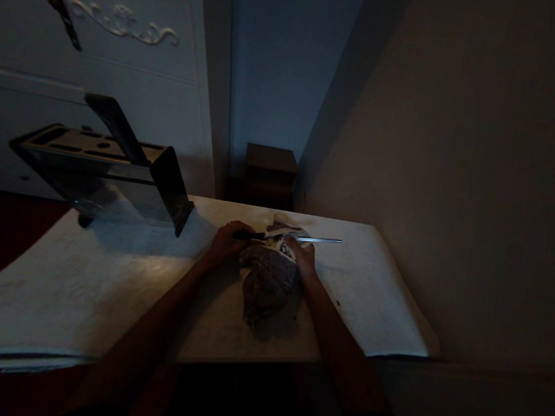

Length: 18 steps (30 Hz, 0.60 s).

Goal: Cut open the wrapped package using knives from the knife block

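Observation:
The room is dim. My left hand is closed round the dark handle of a knife, whose thin blade points right over a white table. My right hand is closed on a patterned cloth, pinching it around the blade near the handle. The rest of the cloth hangs down onto the table between my forearms.
A metal knife block with slots on top and one dark handle sticking out stands at the table's back left. A wall runs along the right. A white carved cabinet door is behind the block, and a small dark stand sits in the far corner.

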Each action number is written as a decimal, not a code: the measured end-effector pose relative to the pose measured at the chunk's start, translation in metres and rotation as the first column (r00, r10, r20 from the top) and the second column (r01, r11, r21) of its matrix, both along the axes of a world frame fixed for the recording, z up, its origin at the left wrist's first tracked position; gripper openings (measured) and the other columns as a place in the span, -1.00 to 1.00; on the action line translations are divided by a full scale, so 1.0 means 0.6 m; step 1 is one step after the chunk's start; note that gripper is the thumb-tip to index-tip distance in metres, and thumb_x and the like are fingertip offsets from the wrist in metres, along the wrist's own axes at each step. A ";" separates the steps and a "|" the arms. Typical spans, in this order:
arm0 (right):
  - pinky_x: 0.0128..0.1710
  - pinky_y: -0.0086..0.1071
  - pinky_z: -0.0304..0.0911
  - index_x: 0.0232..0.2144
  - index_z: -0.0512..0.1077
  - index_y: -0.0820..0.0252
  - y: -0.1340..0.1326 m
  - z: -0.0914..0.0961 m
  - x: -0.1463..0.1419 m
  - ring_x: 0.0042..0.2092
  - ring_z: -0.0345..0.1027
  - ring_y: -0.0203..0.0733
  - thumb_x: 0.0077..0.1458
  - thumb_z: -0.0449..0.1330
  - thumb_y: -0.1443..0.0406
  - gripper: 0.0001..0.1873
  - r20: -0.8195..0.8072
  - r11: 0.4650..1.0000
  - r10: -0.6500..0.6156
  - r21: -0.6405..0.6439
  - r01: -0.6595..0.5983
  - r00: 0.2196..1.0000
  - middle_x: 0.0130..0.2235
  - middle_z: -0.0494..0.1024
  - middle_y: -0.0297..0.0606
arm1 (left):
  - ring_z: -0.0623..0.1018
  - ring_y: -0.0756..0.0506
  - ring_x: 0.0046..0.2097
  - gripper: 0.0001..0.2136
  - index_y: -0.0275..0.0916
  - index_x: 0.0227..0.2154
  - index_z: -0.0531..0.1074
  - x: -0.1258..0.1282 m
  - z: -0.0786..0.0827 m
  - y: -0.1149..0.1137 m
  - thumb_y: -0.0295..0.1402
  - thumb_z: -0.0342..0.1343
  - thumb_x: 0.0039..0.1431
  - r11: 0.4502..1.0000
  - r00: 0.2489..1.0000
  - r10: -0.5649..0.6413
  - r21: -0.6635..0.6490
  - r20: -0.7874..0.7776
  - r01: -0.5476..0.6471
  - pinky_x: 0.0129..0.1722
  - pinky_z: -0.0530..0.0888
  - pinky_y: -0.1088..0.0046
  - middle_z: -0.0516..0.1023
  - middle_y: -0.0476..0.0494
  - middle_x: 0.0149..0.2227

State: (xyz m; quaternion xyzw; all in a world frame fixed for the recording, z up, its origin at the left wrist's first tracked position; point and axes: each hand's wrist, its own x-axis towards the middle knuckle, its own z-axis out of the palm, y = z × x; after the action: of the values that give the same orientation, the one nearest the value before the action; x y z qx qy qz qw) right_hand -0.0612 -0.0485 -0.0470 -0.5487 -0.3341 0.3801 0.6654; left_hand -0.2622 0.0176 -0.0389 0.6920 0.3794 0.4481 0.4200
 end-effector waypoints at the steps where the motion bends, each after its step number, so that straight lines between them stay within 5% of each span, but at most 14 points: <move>1: -0.26 -0.34 0.35 -0.40 0.51 0.18 0.001 -0.001 0.001 -0.32 0.46 -0.17 -0.25 0.38 0.16 -0.69 -0.003 1.000 -0.006 0.002 0.006 1.000 -0.38 0.60 -0.32 | 0.50 -0.18 -0.24 -0.84 -0.17 -0.42 0.57 -0.001 -0.002 0.002 -0.34 0.28 -0.17 0.997 0.999 0.026 0.076 -0.047 -0.022 -0.13 0.41 0.28 0.58 -0.13 -0.36; 8: -0.26 -0.34 0.36 -0.36 0.51 0.21 0.003 -0.010 0.010 -0.33 0.47 -0.18 -0.17 0.37 0.12 -0.66 -0.086 0.999 -0.039 -0.013 0.038 0.996 -0.36 0.61 -0.31 | 0.48 -0.21 -0.14 -0.84 -0.19 -0.30 0.55 -0.007 -0.017 0.010 -0.44 0.10 0.06 0.896 0.941 0.203 0.438 -0.271 -0.067 -0.11 0.35 0.24 0.57 -0.21 -0.26; 18: -0.29 -0.34 0.36 -0.37 0.48 0.23 0.000 -0.001 0.017 -0.37 0.45 -0.20 -0.17 0.35 0.19 -0.71 -0.218 0.994 -0.098 0.029 0.107 0.971 -0.38 0.60 -0.32 | 0.46 -0.22 -0.10 -0.77 -0.20 -0.15 0.54 -0.030 -0.028 0.031 -0.31 0.09 0.18 0.803 0.900 0.365 0.570 -0.240 -0.173 -0.11 0.38 0.26 0.50 -0.26 -0.14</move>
State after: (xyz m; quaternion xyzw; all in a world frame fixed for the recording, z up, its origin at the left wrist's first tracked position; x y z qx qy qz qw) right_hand -0.0508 -0.0486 -0.0474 -0.5069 -0.2388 0.3958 0.7276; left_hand -0.2803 0.0361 -0.0560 0.7855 0.4013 0.4659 0.0699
